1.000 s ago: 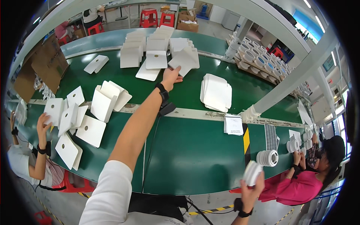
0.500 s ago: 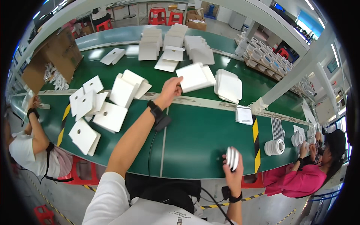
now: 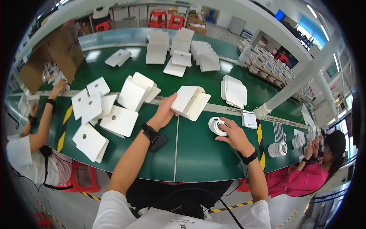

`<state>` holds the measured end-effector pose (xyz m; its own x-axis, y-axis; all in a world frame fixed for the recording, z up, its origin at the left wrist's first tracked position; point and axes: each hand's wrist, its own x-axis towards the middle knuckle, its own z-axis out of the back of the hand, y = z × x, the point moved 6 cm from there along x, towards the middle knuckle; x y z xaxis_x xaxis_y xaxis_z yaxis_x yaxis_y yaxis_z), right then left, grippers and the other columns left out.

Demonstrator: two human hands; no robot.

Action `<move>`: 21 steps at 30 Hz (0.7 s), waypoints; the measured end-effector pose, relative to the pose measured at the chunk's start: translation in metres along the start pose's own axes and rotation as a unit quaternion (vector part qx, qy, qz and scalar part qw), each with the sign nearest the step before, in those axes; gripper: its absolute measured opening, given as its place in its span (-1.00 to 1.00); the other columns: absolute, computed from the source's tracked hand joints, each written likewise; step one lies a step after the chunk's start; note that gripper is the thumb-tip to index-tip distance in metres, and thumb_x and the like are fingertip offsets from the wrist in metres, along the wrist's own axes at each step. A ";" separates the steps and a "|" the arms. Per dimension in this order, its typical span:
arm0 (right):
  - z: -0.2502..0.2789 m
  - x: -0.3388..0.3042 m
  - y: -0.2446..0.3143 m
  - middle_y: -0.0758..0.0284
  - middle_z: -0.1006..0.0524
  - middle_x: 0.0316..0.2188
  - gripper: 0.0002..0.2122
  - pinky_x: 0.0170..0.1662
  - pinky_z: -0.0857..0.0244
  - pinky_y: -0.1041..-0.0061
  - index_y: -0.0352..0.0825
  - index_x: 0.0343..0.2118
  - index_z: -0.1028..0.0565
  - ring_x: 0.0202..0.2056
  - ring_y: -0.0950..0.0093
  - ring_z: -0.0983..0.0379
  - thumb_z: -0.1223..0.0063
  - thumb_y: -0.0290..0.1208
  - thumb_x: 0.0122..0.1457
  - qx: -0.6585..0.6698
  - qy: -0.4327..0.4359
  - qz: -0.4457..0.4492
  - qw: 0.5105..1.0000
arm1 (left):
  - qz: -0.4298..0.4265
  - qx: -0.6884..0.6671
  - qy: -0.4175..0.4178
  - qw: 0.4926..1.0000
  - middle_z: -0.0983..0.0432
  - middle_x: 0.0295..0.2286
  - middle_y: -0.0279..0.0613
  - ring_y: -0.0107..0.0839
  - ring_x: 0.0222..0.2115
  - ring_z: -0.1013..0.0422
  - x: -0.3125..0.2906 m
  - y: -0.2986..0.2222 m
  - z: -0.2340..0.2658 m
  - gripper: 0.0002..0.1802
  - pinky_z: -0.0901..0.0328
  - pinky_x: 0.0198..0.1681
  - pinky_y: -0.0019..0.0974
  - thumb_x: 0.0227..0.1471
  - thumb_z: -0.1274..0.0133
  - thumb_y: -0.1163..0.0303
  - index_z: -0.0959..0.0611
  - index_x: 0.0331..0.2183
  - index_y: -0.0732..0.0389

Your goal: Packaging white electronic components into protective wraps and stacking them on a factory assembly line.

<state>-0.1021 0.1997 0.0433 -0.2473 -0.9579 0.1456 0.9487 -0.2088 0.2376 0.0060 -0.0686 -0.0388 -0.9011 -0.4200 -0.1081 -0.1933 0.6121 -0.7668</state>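
Worktable [image 3: 202, 156], glossy green, curves before the wearer, near edge at the waist; twelve o'clock is straight ahead. At one o'clock, the right hand [image 3: 235, 136] grips a short stack of white, plastic-looking rings [image 3: 212, 122], fingers curled over and partly hiding them. Just short of twelve, the left hand [image 3: 166, 111] pinches a white cardboard box [image 3: 185, 98] by its side, flap open on its three o'clock side; whether the box touches the surface, I cannot tell. The step in hand appears to be holding open box and rings near each other, though apart; a next move would seem to call for a steady box and unblocked mouth. Room to move lies between the forearms. White boxes with round holes [image 3: 124, 119] crowd ten to eleven o'clock, limiting leftward reach. White leaflets [image 3: 249, 119] sit past one, near a white post [image 3: 297, 82]; farther off, fanned white card stacks [image 3: 156, 54] stand toward twelve.
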 end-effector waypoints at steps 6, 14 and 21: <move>0.008 -0.008 0.000 0.16 -0.40 0.23 -0.69 0.12 -0.37 0.27 -0.34 -0.09 -0.55 0.11 0.10 -0.42 -0.31 -0.33 0.15 0.044 -0.002 -0.021 0.999 | 0.034 0.003 0.024 0.999 -0.53 -0.34 -0.40 -0.59 -0.37 -0.43 0.005 0.003 0.004 -0.61 -0.27 -0.45 -0.42 0.36 0.07 0.05 -0.56 -0.05 0.15; 0.082 0.028 0.013 0.17 -0.56 -0.03 -0.73 -0.07 -0.45 0.40 -0.38 -0.08 -0.56 -0.13 0.22 -0.55 -0.25 -0.58 0.14 0.199 -0.143 -0.038 0.969 | 0.009 0.011 0.023 1.000 -0.52 -0.32 -0.39 -0.62 -0.42 -0.41 0.009 -0.001 -0.009 -0.54 -0.23 -0.51 -0.47 0.37 0.12 0.11 -0.50 0.14 0.17; 0.099 0.100 0.093 0.28 -0.52 -0.30 -0.81 -0.25 -0.47 0.51 -0.33 -0.28 -0.65 -0.26 0.40 -0.52 -0.37 -0.62 0.02 -0.015 -0.252 0.151 0.956 | 0.023 0.014 0.042 0.999 -0.52 -0.32 -0.39 -0.62 -0.46 -0.40 0.012 0.001 -0.002 -0.56 -0.19 -0.57 -0.50 0.37 0.13 0.14 -0.50 0.12 0.18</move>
<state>-0.0583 0.1038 0.1753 -0.0179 -0.7607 0.6488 0.9951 0.0497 0.0858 -0.0062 -0.0720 -0.0392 -0.9385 -0.3329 -0.0915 -0.1405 0.6104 -0.7796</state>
